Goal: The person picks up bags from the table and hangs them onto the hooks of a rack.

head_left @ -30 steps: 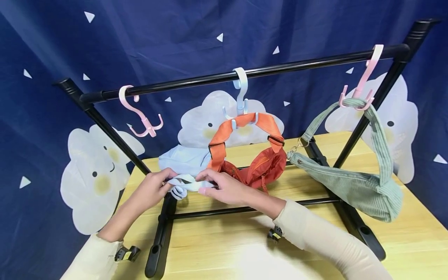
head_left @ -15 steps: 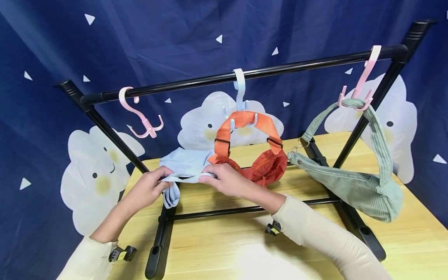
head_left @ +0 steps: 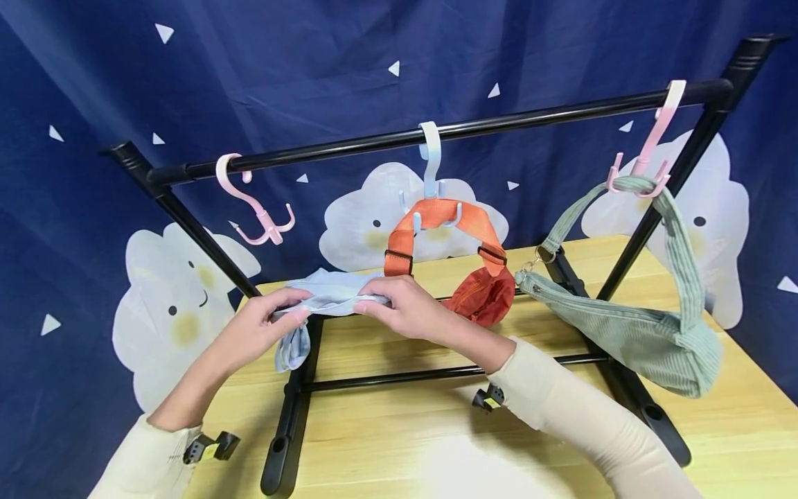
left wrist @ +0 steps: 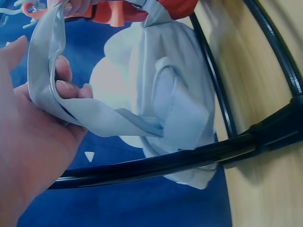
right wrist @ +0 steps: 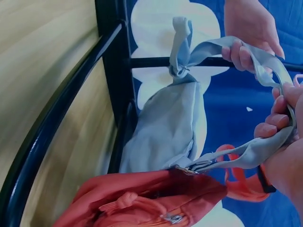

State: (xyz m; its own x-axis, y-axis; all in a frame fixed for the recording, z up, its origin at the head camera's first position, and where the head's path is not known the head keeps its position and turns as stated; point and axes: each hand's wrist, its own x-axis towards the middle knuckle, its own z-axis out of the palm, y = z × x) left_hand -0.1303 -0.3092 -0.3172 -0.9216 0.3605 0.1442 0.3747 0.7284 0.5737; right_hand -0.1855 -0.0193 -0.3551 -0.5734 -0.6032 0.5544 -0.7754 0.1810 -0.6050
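Observation:
A light blue fabric bag [left wrist: 189,61] hangs below both hands, behind the rack's lower left side. Its strap [right wrist: 265,147] forms a loop held up between the hands. My left hand [head_left: 264,322] holds the left part of the strap, with fingertips curled round the band in the left wrist view. On the other side my right hand [head_left: 408,308] grips the strap between thumb and curled fingers. A knotted strap end [head_left: 293,350] dangles under the left hand. Above and left of the hands, a pink hook [head_left: 267,225] hangs from the black bar [head_left: 349,143] with nothing on it.
A red-orange bag [head_left: 483,294] hangs from a blue hook [head_left: 431,163] close beside the right hand. Farther right, a green corduroy bag [head_left: 630,336] hangs on another pink hook [head_left: 651,138]. The black rack stands on a wooden table [head_left: 399,430] before a blue curtain [head_left: 293,62].
Both hands have raised the strap, and the gap between them has widened. The left hand has shifted left and its grip has opened somewhat. The knotted end now hangs lower and farther left.

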